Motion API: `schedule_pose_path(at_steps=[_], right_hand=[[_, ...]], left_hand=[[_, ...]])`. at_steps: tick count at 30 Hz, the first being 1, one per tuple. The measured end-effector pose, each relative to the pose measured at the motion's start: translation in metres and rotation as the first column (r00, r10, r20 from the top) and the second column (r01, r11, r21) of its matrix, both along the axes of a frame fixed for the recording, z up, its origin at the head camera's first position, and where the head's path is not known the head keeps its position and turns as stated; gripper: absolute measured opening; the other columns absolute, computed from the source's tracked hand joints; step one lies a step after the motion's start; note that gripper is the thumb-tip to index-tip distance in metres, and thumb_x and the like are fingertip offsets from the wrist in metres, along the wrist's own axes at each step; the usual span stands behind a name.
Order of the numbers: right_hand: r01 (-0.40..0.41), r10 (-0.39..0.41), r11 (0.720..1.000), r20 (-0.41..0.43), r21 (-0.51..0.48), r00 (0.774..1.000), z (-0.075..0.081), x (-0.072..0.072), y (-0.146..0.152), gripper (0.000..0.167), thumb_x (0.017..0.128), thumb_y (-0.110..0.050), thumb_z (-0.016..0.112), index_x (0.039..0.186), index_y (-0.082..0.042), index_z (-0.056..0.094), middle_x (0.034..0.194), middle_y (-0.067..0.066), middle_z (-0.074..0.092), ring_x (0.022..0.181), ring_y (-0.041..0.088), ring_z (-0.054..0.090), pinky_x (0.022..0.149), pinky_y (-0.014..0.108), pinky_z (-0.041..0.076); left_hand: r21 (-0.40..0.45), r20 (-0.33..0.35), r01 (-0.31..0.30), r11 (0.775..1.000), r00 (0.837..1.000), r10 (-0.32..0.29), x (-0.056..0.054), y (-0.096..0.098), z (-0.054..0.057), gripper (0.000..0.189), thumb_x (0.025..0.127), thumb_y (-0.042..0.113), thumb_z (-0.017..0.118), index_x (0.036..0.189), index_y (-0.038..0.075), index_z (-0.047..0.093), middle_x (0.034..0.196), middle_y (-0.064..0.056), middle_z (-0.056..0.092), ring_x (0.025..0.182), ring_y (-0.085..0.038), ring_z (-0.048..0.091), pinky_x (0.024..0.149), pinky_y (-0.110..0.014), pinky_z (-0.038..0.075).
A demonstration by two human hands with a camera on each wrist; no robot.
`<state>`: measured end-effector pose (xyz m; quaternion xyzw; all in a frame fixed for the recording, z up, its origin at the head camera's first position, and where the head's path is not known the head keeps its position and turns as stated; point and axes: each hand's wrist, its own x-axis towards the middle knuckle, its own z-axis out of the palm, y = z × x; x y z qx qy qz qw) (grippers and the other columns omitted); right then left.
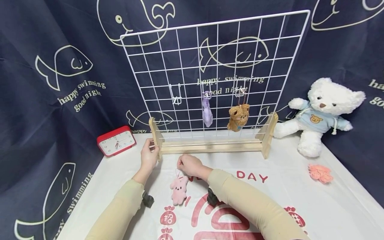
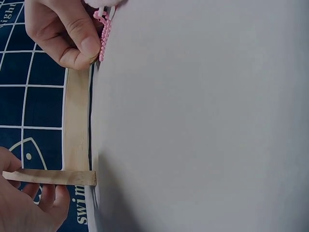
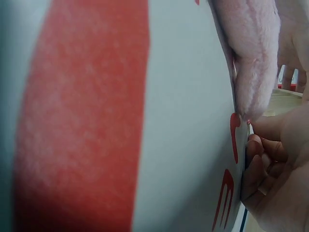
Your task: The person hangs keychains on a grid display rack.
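A pink plush bear keychain (image 1: 179,190) hangs from my right hand (image 1: 192,165), low over the white tablecloth. Thumb and forefinger pinch its pink bead chain (image 2: 105,36), seen in the left wrist view. My left hand (image 1: 148,157) grips the wooden end piece (image 2: 58,177) of a white wire grid rack (image 1: 217,23), thumb on one side and fingers on the other. On the grid hang a purple plush keychain (image 1: 207,115) and a brown plush bear keychain (image 1: 239,116). A white hook (image 1: 177,100) to their left bears nothing.
A red alarm clock (image 1: 117,141) stands left of the rack. To the right sits a white teddy bear (image 1: 310,141) in a blue top, with a coral-pink fuzzy bundle (image 1: 320,173) in front. Dark patterned cloth (image 1: 75,133) hangs behind the table.
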<state>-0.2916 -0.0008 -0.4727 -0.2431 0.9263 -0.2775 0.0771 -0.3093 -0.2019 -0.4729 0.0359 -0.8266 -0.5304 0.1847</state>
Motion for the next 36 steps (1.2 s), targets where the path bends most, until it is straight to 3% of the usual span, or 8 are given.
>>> schedule_pose_path(at_steps=[8,15,18,23,30,36], right_hand=[[-0.011,0.011,1.0,-0.004,0.019,1.0,0.001,0.002,0.001,0.013,0.095,-0.019,0.073,0.084,-0.016,0.066,0.08,-0.006,0.055,0.064,0.009,0.052,0.056,0.024,0.044],[-0.055,0.057,0.998,-0.058,0.033,0.997,-0.001,0.002,0.002,0.013,0.099,-0.016,0.066,0.086,-0.014,0.069,0.085,-0.005,0.057,0.075,0.01,0.054,0.071,0.027,0.051],[-0.066,0.066,0.998,-0.034,-0.014,0.997,0.001,0.002,0.005,0.013,0.1,-0.013,0.063,0.089,-0.012,0.07,0.086,-0.003,0.061,0.075,0.01,0.055,0.075,0.027,0.052],[-0.066,0.075,0.988,0.063,-0.139,0.995,0.003,0.001,0.01,0.01,0.099,-0.01,0.063,0.09,-0.01,0.068,0.082,-0.003,0.062,0.065,0.008,0.052,0.066,0.024,0.048],[-0.049,0.096,0.941,0.124,-0.335,0.988,0.002,0.001,0.018,0.011,0.097,-0.002,0.064,0.087,-0.004,0.067,0.072,-0.002,0.065,0.066,0.006,0.061,0.061,0.018,0.052],[-0.036,0.076,0.925,0.091,-0.379,0.993,0.007,0.005,0.018,0.005,0.09,0.001,0.072,0.089,-0.004,0.073,0.076,-0.004,0.065,0.066,0.004,0.062,0.06,0.017,0.051]], left_hand=[[0.009,-0.017,0.0,1.0,1.0,0.0,0.003,0.001,0.002,0.035,0.093,-0.001,0.056,0.129,-0.002,0.056,0.124,-0.028,0.061,0.113,-0.046,0.061,0.1,-0.055,0.053],[0.001,0.006,0.008,1.0,1.0,-0.008,0.004,0.002,0.003,0.035,0.095,0.001,0.054,0.129,-0.001,0.054,0.126,-0.027,0.06,0.116,-0.045,0.059,0.103,-0.053,0.051],[0.005,-0.006,0.005,1.0,1.0,-0.005,0.003,0.002,0.002,0.034,0.094,0.0,0.054,0.128,-0.001,0.055,0.125,-0.028,0.06,0.115,-0.045,0.059,0.102,-0.054,0.051],[0.008,-0.011,0.001,1.0,1.0,-0.001,0.004,0.002,0.003,0.034,0.093,0.0,0.055,0.127,-0.001,0.056,0.124,-0.028,0.061,0.113,-0.046,0.06,0.101,-0.054,0.052],[0.003,0.009,-0.004,1.0,1.0,0.004,0.004,0.002,0.004,0.037,0.094,-0.001,0.055,0.13,-0.001,0.055,0.125,-0.028,0.06,0.115,-0.045,0.06,0.102,-0.053,0.052],[0.005,-0.003,-0.004,1.0,1.0,0.004,0.004,0.002,0.003,0.036,0.093,-0.001,0.055,0.129,-0.002,0.055,0.124,-0.028,0.061,0.113,-0.045,0.06,0.102,-0.053,0.052]])
